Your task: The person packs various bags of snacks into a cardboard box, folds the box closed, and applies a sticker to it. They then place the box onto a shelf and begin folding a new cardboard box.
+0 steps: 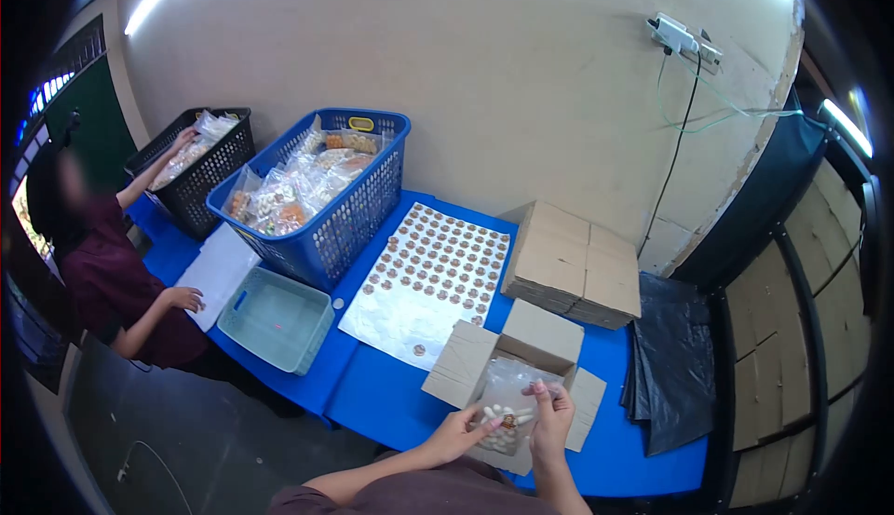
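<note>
A clear plastic bag (506,380) with white, oblong pieces in its lower part is held upright in front of me. My left hand (454,438) grips its lower left side, the thumb lying by a small round brown sticker (508,421) on the bag's front. My right hand (551,414) is closed on the bag's upper right edge, fingers pinched together. Just behind and below the bag stands an open cardboard box (548,350) with its flaps folded outward. The bag hides much of the box's inside.
A sheet of round stickers (391,315) lies on the blue table (372,403). Flattened cartons (577,254) and black plastic sheets (672,366) are at right. A blue basket (368,212), a black basket (209,189) with bags and a greenish tray (277,321) stand left, beside a co-worker (121,264).
</note>
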A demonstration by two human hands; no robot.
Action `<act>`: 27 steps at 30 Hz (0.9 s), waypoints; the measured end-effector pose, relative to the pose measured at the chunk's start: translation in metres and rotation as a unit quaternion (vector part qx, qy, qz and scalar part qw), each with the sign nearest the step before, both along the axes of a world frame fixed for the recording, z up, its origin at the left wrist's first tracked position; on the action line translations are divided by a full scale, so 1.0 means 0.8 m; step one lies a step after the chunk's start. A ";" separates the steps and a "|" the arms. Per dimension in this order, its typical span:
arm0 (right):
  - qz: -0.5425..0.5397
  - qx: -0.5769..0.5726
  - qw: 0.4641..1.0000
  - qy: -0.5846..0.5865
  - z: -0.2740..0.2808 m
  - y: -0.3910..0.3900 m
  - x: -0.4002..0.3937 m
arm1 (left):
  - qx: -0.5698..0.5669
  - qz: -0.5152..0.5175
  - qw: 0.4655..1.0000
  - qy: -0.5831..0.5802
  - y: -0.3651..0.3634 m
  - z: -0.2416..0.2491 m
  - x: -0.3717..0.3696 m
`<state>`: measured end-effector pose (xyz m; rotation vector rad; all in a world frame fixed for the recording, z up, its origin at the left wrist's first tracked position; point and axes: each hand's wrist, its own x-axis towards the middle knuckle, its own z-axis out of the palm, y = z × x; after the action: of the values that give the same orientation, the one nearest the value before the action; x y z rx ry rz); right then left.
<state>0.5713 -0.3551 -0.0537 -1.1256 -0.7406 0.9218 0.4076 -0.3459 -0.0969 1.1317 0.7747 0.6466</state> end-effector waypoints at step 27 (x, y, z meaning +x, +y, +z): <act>0.008 0.091 0.956 -0.280 -0.023 -0.005 -0.053 | 0.126 0.068 0.988 -0.056 0.020 -0.002 -0.005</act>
<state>0.5293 -0.3588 -0.0719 -1.2274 -1.2709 0.5283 0.4035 -0.3296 -0.0983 1.2656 0.6906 0.9355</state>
